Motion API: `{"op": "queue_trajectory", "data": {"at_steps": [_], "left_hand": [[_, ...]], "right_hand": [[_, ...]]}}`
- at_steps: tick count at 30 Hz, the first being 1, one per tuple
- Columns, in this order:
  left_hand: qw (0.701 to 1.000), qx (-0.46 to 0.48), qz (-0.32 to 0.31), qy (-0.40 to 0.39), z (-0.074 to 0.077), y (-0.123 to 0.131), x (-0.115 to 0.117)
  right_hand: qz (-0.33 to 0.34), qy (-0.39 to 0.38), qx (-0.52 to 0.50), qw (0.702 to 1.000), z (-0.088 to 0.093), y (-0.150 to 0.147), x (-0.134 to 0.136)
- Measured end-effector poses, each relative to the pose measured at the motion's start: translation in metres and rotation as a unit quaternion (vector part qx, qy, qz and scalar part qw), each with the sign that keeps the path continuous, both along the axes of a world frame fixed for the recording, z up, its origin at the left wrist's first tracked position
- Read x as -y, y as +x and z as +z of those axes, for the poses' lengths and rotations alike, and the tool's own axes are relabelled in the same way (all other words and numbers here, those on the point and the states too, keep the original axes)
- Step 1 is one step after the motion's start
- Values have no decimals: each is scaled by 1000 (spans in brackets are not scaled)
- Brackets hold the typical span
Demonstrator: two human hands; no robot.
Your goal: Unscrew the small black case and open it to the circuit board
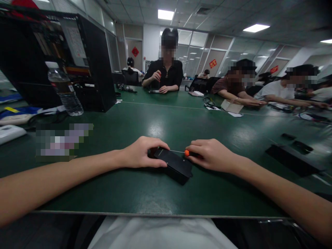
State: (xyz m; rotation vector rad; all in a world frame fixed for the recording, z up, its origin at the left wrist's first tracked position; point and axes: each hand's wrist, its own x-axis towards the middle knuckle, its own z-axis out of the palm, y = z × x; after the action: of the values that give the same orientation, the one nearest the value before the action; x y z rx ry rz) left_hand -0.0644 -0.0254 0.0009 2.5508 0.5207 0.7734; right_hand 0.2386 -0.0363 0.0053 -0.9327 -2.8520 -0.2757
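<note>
A small black rectangular box (pixel 176 165) lies aslant on the green table in front of me, with small screws or studs on its top face. My left hand (pixel 144 153) grips its far left end between thumb and fingers. In my right hand (pixel 210 154) is a screwdriver (pixel 186 152) with an orange and black handle. Its thin metal shaft points left, reaching across the box's far edge toward my left fingertips. Whether the tip touches the box I cannot tell.
Black parts (pixel 293 159) lie at the right. Left stand a water bottle (pixel 63 90) and an open computer case (pixel 95 65); a white device (pixel 11 134) is at the edge. Across the green table (pixel 124 197) a person (pixel 166 74) works, with others at the right.
</note>
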Motion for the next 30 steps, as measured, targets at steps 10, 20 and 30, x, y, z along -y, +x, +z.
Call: {"op": "queue_trajectory", "data": {"at_steps": [10, 20, 30], "left_hand": [[1000, 11, -6, 12, -1, 2, 1], [1000, 16, 13, -1, 0, 5, 5], [998, -1, 62, -30, -1, 9, 6]], "right_hand": [[-19, 19, -19, 999, 3, 14, -10], [139, 46, -173, 974, 8, -17, 46], [83, -37, -211, 973, 8, -16, 41]]}}
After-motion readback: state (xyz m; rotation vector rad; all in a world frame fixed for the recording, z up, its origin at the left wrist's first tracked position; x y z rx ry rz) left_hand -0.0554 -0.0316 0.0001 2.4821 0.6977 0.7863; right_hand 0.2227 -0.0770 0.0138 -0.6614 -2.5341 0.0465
